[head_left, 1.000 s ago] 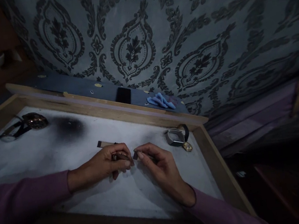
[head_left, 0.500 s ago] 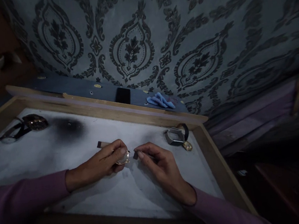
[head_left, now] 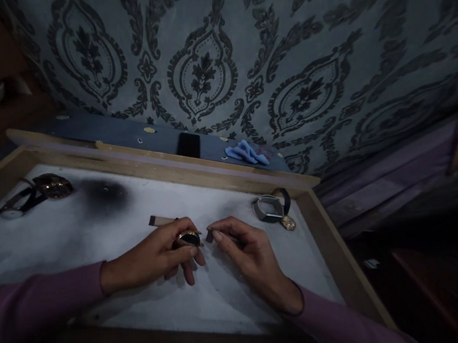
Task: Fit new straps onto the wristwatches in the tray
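My left hand [head_left: 153, 258] grips a round gold-rimmed watch [head_left: 189, 239] between thumb and fingers, its dark face up. A few fingers of that hand hang loose below it. Opposite, my right hand [head_left: 253, 254] pinches a small dark strap piece [head_left: 210, 235], likely a watch strap; the rest of it is hidden in the hand. A small gap separates the strap's end from the watch. Just behind my left hand lies a brown strap [head_left: 161, 220], partly covered by the fingers.
A wooden-rimmed tray [head_left: 345, 257] with a white bottom surrounds the hands. Other watches [head_left: 53, 186] lie at its far left, a silver watch case [head_left: 269, 207] and a small gold movement [head_left: 288, 222] at right. Behind the rim are a dark phone [head_left: 188, 145] and a blue cloth [head_left: 247, 152].
My left hand has turned the watch, so its dark face shows instead of a pale side, and its lower fingers have spread. The right hand with the strap has barely moved.
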The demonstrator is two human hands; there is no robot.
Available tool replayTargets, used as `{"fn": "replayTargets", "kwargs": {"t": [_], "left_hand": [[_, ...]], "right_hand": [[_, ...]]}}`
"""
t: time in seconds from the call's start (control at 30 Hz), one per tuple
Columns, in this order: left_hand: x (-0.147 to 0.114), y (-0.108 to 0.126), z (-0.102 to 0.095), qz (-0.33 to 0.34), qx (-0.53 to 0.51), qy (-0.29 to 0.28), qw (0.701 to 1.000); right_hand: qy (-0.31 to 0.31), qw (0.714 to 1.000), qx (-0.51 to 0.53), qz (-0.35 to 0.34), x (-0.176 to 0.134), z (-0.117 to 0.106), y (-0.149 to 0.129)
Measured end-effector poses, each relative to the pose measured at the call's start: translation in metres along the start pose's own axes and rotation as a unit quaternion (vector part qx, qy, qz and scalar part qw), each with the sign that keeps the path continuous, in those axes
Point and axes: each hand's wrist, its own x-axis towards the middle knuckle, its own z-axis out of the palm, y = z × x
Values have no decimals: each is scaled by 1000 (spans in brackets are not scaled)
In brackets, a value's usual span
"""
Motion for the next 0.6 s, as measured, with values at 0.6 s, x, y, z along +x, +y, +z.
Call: {"fn": "replayTargets", "kwargs": {"t": [0.6], "left_hand": [[-4, 4, 4, 41, 106, 10, 994]], "right_hand": [[-9, 999, -12, -33, 0, 2, 0]]}}
